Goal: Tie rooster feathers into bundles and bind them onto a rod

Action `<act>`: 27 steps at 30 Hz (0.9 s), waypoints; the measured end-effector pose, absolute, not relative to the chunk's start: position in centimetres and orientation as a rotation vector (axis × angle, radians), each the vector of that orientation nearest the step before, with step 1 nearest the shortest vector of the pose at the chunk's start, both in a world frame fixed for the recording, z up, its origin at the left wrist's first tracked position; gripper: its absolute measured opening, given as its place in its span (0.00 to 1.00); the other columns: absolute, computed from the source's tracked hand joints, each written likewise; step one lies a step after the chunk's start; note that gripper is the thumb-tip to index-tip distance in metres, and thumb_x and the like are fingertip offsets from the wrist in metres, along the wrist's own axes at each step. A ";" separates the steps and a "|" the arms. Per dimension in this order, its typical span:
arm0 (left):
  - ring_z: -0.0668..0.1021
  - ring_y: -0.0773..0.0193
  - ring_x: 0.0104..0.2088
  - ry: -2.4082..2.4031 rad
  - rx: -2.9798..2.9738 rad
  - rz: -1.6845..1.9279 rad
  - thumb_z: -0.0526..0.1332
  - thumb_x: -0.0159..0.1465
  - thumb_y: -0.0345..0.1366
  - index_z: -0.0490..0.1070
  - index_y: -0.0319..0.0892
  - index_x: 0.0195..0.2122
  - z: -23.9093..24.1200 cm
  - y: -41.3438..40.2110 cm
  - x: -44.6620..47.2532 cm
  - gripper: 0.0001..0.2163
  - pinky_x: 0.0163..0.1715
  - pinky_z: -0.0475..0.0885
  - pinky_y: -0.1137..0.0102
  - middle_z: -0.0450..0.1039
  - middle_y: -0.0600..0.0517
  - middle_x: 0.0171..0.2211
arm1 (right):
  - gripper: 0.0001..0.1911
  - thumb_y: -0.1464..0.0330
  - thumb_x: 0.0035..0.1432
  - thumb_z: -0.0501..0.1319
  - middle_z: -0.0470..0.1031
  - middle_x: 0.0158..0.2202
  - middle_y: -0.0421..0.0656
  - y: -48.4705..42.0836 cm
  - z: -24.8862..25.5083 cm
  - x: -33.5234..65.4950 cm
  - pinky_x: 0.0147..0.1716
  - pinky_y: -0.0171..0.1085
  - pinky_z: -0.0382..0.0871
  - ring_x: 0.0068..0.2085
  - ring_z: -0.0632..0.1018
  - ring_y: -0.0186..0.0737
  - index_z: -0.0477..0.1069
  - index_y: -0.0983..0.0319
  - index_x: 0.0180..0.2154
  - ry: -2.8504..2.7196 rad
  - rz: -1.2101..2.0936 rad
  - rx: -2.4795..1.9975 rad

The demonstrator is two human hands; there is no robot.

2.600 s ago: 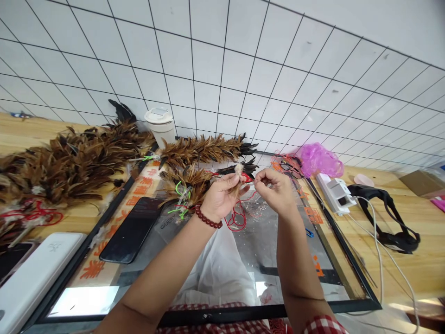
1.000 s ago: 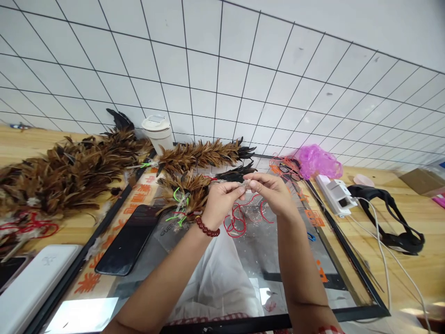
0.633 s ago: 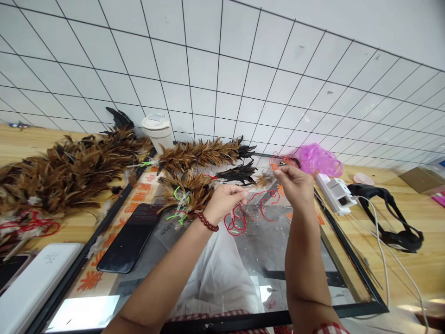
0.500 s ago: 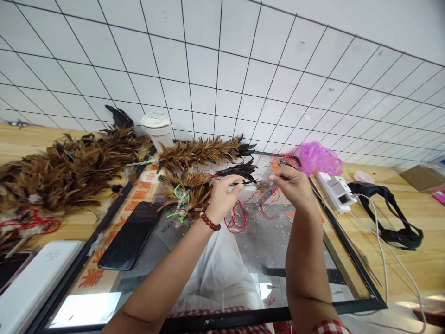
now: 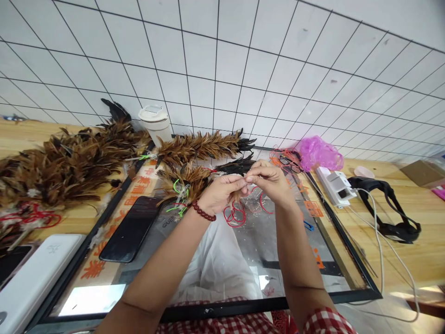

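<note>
My left hand point(image 5: 224, 191), with a dark red bead bracelet point(image 5: 204, 212) at its wrist, is closed in a pinch. A small brown feather point(image 5: 235, 196) shows below its fingertips. My right hand point(image 5: 269, 182) meets it fingertip to fingertip, also pinched; what it holds is hidden by the fingers. Behind them lie black feathers point(image 5: 237, 165) on the glass. A brown feather bunch point(image 5: 186, 183) with green ties rests left of my left hand. Loops of red string point(image 5: 234, 215) lie on the glass under my hands.
A black-framed glass panel point(image 5: 271, 304) spans the work area. On it lie a phone point(image 5: 130, 229) and a feather strand point(image 5: 205, 147). A larger feather pile point(image 5: 69, 167), white cup point(image 5: 155, 124) and white power bank point(image 5: 41, 278) are left. Right are a purple bag point(image 5: 320, 154), power strip point(image 5: 335, 185) and black strap point(image 5: 389, 208).
My right hand has moved left until its fingertips meet those of my left hand, closing the gap between them. A blue item on the right of the glass has come into view.
</note>
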State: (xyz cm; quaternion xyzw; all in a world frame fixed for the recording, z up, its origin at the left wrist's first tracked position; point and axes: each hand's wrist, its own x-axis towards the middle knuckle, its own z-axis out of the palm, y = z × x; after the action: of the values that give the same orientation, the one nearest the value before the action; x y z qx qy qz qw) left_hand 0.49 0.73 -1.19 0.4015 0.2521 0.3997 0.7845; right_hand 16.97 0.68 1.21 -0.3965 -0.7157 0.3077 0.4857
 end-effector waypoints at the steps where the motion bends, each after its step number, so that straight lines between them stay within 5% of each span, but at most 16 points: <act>1: 0.75 0.68 0.23 0.552 0.877 0.855 0.71 0.51 0.37 0.76 0.34 0.24 -1.2 0.8 0.3 0.10 0.20 0.65 0.76 0.72 0.49 0.20 | 0.08 0.61 0.52 0.66 0.71 0.28 0.40 0.7 1.1 16.9 0.33 0.36 0.68 0.32 0.72 0.35 0.78 0.58 0.27 -1.746 0.746 -0.962; 4: 0.74 0.70 0.21 0.616 0.846 0.962 0.69 0.53 0.32 0.75 0.34 0.22 -0.9 1.4 -0.3 0.07 0.21 0.67 0.77 0.72 0.50 0.19 | 0.07 0.63 0.55 0.63 0.73 0.30 0.41 1.0 0.6 16.7 0.35 0.36 0.68 0.34 0.73 0.36 0.77 0.59 0.30 -1.748 0.649 -1.079; 11: 0.79 0.66 0.33 0.591 0.250 1.177 0.60 0.62 0.27 0.72 0.37 0.27 0.3 3.1 -2.7 0.06 0.43 0.74 0.64 0.77 0.51 0.30 | 0.07 0.72 0.54 0.60 0.79 0.32 0.44 2.2 -2.1 16.7 0.34 0.35 0.63 0.34 0.76 0.40 0.78 0.59 0.32 -2.205 0.422 -1.813; 15: 0.77 0.70 0.27 0.597 0.181 1.265 0.59 0.62 0.27 0.71 0.37 0.27 0.3 3.4 -3.1 0.07 0.42 0.74 0.66 0.75 0.53 0.26 | 0.16 0.79 0.52 0.56 0.79 0.39 0.43 3.0 -3.9 15.8 0.39 0.33 0.64 0.40 0.76 0.39 0.79 0.58 0.36 -2.402 0.520 -1.611; 18: 0.75 0.71 0.25 0.590 0.177 1.259 0.60 0.61 0.27 0.71 0.37 0.26 0.3 3.4 -3.1 0.07 0.39 0.74 0.67 0.74 0.53 0.26 | 0.20 0.83 0.48 0.55 0.78 0.36 0.42 3.4 -5.1 15.3 0.40 0.31 0.64 0.39 0.75 0.36 0.80 0.59 0.33 -2.632 0.752 -1.336; 27: 0.73 0.73 0.23 0.591 0.176 1.178 0.60 0.61 0.27 0.72 0.38 0.27 0.0 3.2 -2.6 0.06 0.35 0.74 0.70 0.74 0.53 0.26 | 0.12 0.79 0.50 0.59 0.73 0.35 0.43 3.0 -5.7 14.5 0.36 0.31 0.63 0.34 0.73 0.34 0.79 0.61 0.31 -2.749 0.775 -1.321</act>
State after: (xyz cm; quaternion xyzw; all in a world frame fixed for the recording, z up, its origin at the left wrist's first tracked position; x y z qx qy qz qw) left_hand -2.62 3.20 0.01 0.0819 0.2742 0.5466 0.7870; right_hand 14.51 3.00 -5.75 -0.4197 -0.8736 0.2462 -0.0023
